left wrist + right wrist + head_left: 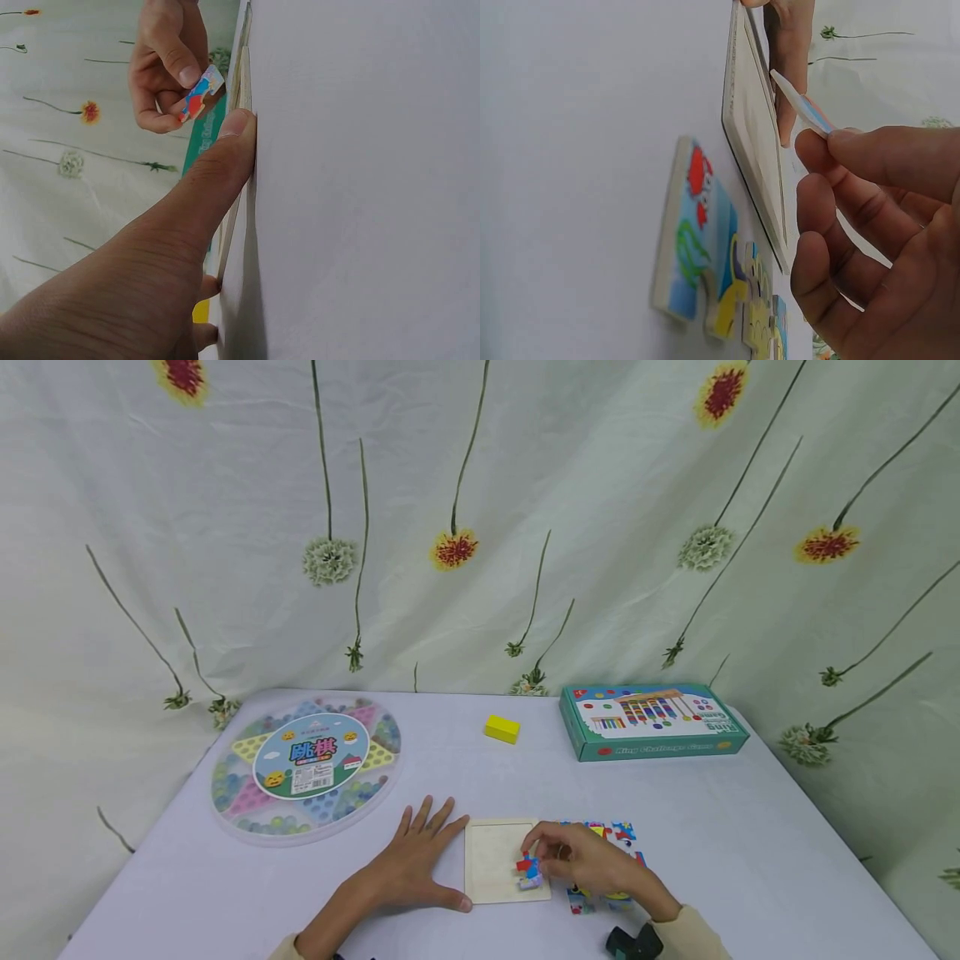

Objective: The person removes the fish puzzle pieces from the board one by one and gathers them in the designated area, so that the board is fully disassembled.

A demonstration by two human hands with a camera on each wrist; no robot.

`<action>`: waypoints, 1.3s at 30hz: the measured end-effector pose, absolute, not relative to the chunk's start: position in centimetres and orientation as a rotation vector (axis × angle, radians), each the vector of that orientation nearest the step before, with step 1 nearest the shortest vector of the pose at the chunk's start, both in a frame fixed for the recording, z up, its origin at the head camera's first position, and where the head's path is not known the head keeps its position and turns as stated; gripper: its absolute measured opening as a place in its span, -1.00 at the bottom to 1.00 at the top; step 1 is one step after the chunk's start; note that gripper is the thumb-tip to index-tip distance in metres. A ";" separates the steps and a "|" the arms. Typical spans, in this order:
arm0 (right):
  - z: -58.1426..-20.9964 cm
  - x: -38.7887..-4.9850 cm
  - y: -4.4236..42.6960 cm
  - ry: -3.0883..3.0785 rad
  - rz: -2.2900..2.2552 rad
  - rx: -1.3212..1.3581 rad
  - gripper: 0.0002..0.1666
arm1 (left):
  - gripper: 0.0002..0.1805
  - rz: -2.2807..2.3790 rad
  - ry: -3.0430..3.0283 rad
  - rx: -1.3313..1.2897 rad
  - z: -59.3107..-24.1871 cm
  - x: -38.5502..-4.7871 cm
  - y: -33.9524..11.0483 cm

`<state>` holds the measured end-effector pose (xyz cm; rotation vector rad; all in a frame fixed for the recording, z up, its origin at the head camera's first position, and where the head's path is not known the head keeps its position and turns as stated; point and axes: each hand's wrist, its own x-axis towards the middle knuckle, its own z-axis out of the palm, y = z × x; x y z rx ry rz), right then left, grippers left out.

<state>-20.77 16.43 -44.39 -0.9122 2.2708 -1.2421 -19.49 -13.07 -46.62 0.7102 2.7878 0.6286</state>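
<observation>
My right hand (pixel 573 857) pinches a jigsaw puzzle piece (pixel 529 872) between thumb and forefinger, above the right part of a wooden puzzle tray (pixel 495 864). Red and blue show on the piece (pixel 201 94) in the left wrist view; in the right wrist view it is tilted, seen nearly edge-on. My left hand (pixel 417 860) lies with fingers spread, its thumb and forefinger touching the tray's left edge. More puzzle pieces (pixel 697 232), one with a red crab, lie beside the tray on the right, partly hidden under my right hand in the head view.
Toward the back stands a yellow block (pixel 502 729). A round Chinese checkers set (pixel 247 747) lies at the left, and a green Ring Challenge Game box (pixel 652 747) at the back right. A flowered curtain (pixel 480 485) hangs behind the white table (pixel 450 760).
</observation>
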 end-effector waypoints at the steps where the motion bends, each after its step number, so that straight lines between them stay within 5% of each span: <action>1: -44.4 -20.8 16.5 2.267 -1.248 -0.902 -0.77 | 0.25 0.629 2.788 0.712 -46.6 -19.5 -13.1; 39: -44.9 -19.4 23.8 2.288 -1.315 -0.744 -0.79 | 0.27 0.635 2.783 0.731 -46.7 -19.5 -13.3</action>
